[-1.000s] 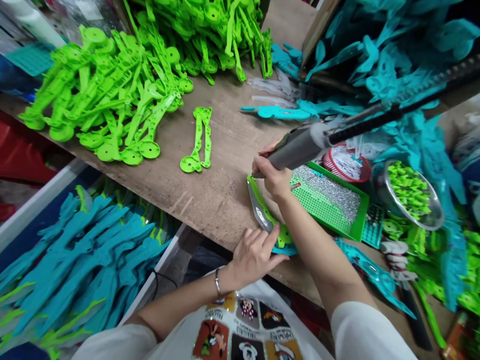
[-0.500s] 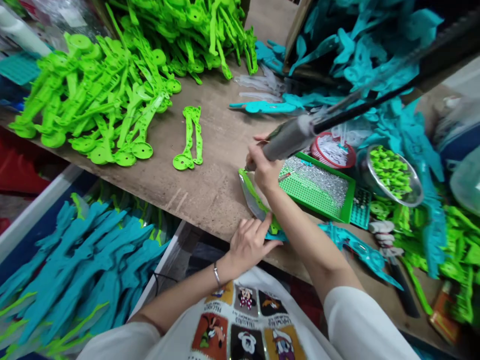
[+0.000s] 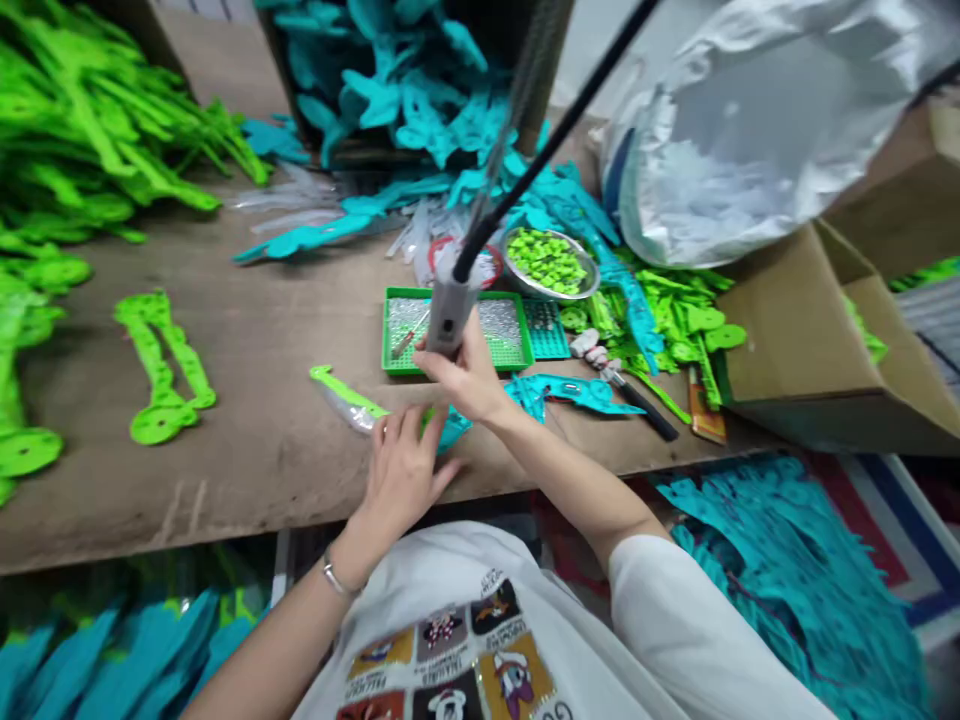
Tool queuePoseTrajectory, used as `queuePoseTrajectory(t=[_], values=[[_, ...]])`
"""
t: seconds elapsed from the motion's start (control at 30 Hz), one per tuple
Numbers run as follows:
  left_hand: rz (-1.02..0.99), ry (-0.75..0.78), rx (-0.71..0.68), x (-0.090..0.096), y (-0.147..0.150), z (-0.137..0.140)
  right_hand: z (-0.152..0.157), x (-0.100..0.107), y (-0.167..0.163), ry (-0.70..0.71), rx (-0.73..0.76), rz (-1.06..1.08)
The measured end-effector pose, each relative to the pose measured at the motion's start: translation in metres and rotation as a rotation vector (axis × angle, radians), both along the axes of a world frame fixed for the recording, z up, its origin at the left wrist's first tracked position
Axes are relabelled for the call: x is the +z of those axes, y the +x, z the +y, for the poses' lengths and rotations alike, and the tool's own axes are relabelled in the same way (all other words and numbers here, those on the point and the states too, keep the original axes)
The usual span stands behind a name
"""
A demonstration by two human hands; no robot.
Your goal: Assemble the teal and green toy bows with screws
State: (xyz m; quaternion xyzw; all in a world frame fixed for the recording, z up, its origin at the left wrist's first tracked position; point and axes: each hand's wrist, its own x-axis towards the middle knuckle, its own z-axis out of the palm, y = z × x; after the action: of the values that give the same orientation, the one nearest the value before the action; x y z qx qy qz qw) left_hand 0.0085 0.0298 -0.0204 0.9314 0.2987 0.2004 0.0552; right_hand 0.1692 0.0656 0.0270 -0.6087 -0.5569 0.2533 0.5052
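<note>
The left hand (image 3: 405, 468) lies spread on the green plastic piece (image 3: 351, 391), whose narrow end comes out ahead and to the left. The right hand (image 3: 466, 378) is wrapped around the grey tool (image 3: 450, 312), with the green tray (image 3: 514, 356) just beyond.

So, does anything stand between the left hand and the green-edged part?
Nothing visible does: the left hand lies over the green-edged part. The right hand, gripping a grey tool, is off to the right.

Brown workbench (image 3: 262, 420) carries 1 curved lime-green part (image 3: 349, 394), 1 perforated green tray (image 3: 385, 335), 1 metal bowl (image 3: 591, 284) and cyan parts (image 3: 598, 394).
</note>
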Motion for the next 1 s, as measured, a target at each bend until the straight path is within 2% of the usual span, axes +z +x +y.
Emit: queuePoseTrajectory(t=[0.1,0.17,0.27,0.37,0.4,0.43,0.5,0.57,0.6,0.63,0.7,0.8,0.87,1.0], values=[[0.12,0.078,-0.063,0.003,0.013,0.01,-0.02,0.008,0.014,0.005,-0.031,-0.139],[0.139,0.111,-0.084,0.002,0.014,0.013,-0.039,0.015,0.023,0.014,0.001,-0.271],[0.116,0.146,-0.113,-0.003,0.003,0.016,-0.075,0.021,0.045,-0.014,0.026,-0.418],[0.094,0.158,-0.116,-0.004,-0.021,0.02,-0.112,0.025,0.089,-0.09,-0.022,-0.507],[0.082,0.149,-0.118,-0.004,-0.03,0.021,-0.125,0.026,0.109,-0.119,-0.086,-0.528],[0.07,0.136,-0.125,-0.003,-0.039,0.022,-0.139,0.027,0.131,-0.148,-0.215,-0.554],[0.035,0.11,-0.137,-0.001,-0.054,0.025,-0.166,0.027,0.177,-0.232,-0.582,-0.648],[0.006,0.086,-0.143,0.001,-0.065,0.026,-0.19,0.021,0.22,-0.423,-0.872,-0.725],[-0.003,0.075,-0.141,0.002,-0.068,0.026,-0.2,0.016,0.238,-0.556,-0.926,-0.748],[-0.008,0.068,-0.136,0.003,-0.071,0.026,-0.209,0.01,0.252,-0.664,-0.91,-0.758],[-0.012,0.063,-0.123,0.004,-0.073,0.026,-0.219,-0.004,0.27,-0.767,-0.822,-0.753],[-0.01,0.061,-0.145,0.004,-0.075,0.028,-0.225,-0.021,0.276,-0.762,-0.752,-0.73],[0.0,0.061,-0.176,0.003,-0.077,0.031,-0.227,-0.025,0.276,-0.742,-0.731,-0.71],[0.011,0.059,-0.223,0.001,-0.08,0.036,-0.233,-0.013,0.288,-0.701,-0.677,-0.655]])
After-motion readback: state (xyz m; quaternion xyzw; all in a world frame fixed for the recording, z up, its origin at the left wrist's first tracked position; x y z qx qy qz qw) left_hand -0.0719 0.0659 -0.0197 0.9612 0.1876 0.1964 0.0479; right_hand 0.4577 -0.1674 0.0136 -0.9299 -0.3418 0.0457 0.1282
